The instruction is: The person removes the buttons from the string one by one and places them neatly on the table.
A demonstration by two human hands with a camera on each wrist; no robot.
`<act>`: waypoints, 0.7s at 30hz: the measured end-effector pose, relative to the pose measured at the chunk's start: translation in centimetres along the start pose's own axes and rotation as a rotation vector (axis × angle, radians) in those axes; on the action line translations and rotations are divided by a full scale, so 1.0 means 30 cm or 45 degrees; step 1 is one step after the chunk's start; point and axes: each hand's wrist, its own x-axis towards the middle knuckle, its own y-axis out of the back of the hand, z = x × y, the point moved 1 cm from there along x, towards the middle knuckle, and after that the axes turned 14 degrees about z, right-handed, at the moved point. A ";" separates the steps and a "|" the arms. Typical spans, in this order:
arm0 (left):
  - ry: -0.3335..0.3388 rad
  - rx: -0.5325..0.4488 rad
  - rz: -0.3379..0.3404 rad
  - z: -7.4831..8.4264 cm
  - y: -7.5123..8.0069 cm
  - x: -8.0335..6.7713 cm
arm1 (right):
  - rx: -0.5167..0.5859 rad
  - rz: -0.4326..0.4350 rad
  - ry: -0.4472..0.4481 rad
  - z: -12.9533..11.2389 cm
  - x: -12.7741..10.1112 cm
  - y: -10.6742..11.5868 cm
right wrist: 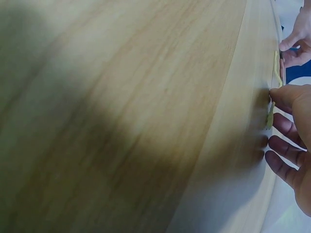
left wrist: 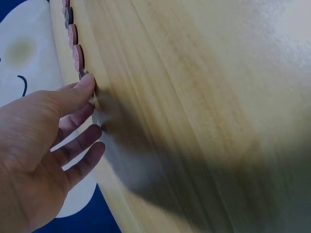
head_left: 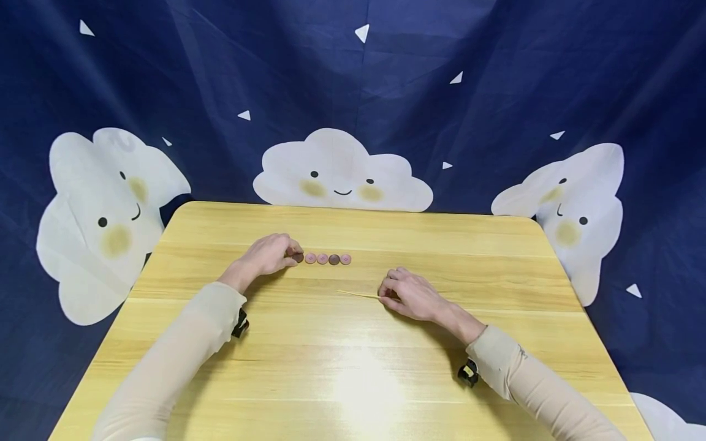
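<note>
Buttons (head_left: 322, 259) are sitting in a short straight row on the wooden table (head_left: 353, 367), a bit behind the table's middle and closer to its far edge. Five discs are showing in the head view: dark one at the left end, two pink, one dark brown, one pink at the right end. They are lying flat, edge to edge or nearly so.

Left hand (head_left: 270, 254) is resting on the table at the left end of the row, knuckles up. Its fingertips (left wrist: 87, 81) are touching the leftmost dark button (head_left: 298, 258); the left wrist view shows the thumb and a finger closing on that disc at its edge, the other fingers loosely curled and slightly apart beneath. Whether the disc is lifted off the table cannot be told.

Right hand (head_left: 410, 295) is lying nearer to the person than the row, off to the row's right, well apart from the buttons. Its fingers are curled inward and its thumb and forefinger are pinching one end of a thin pale stick (head_left: 360, 294), which is lying flat on the table and pointing left from the hand. In the right wrist view the remaining fingers (right wrist: 286, 127) are hanging slightly spread below the pinch.

Both forearms are in beige sleeves (head_left: 182, 355), each with a small black clip at the wrist. Behind the table a dark blue backdrop (head_left: 496, 92) with white smiling clouds is hanging.
</note>
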 end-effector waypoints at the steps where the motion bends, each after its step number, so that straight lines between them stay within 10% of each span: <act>1: 0.000 0.000 0.000 0.000 0.000 0.001 | 0.001 0.002 0.000 0.000 0.000 0.000; 21: 0.008 -0.017 -0.023 0.009 0.004 0.002 | 0.000 -0.008 -0.020 0.000 0.003 -0.002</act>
